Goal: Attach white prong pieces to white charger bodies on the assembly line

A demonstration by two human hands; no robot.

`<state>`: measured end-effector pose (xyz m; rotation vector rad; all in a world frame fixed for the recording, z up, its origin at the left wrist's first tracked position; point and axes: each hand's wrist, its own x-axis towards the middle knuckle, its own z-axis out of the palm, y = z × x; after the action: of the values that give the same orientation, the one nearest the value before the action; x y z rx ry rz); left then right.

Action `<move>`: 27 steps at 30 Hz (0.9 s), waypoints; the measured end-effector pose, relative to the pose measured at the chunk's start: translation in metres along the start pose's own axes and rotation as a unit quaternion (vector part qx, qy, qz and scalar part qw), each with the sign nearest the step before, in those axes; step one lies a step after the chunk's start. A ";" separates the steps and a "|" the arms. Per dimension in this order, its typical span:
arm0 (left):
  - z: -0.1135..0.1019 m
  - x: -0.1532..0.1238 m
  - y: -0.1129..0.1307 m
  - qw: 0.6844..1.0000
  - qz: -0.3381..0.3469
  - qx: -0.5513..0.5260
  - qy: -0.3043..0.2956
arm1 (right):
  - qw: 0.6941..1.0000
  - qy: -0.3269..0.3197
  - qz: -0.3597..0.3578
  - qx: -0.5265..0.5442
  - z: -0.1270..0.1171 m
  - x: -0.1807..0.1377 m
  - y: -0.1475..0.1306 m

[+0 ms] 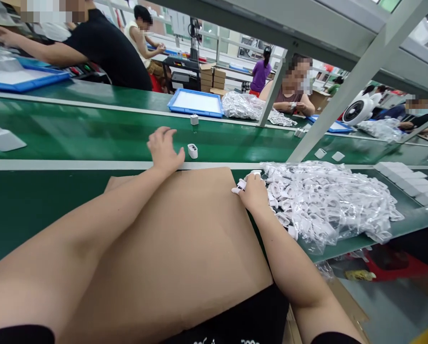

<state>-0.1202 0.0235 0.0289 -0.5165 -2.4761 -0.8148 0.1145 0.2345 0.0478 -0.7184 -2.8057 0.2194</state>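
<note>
My left hand (164,150) reaches over the far edge of a brown cardboard sheet (185,239) onto the green conveyor belt (92,134). Its fingers are loosely apart and hold nothing. A small white charger part (192,151) stands just to its right. My right hand (252,191) rests at the cardboard's right edge, fingers curled on a small white bagged part (240,184). It touches the left side of a big pile of white parts in clear plastic bags (328,203).
Another white part (194,119) stands further back on the belt. A blue tray (196,102) and a heap of bagged parts (242,105) lie beyond. A slanted grey frame post (343,95) crosses on the right. Other people work across the belt. White blocks (407,179) sit far right.
</note>
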 end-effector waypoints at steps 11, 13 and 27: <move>-0.015 -0.008 0.029 0.978 0.066 -0.049 -0.191 | 0.873 -0.041 -0.037 0.484 0.002 -0.003 -0.005; -0.033 -0.037 0.039 0.970 0.123 -0.086 -0.190 | 0.774 -0.117 -0.007 0.623 -0.004 -0.007 -0.013; -0.053 -0.140 0.054 0.887 0.063 -0.300 -0.345 | 0.661 -0.234 0.041 0.712 -0.024 -0.030 -0.035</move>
<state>0.0374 0.0030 0.0145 -1.3765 -2.7037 -1.5697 0.1304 0.1913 0.0724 -0.3081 -1.8507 2.4552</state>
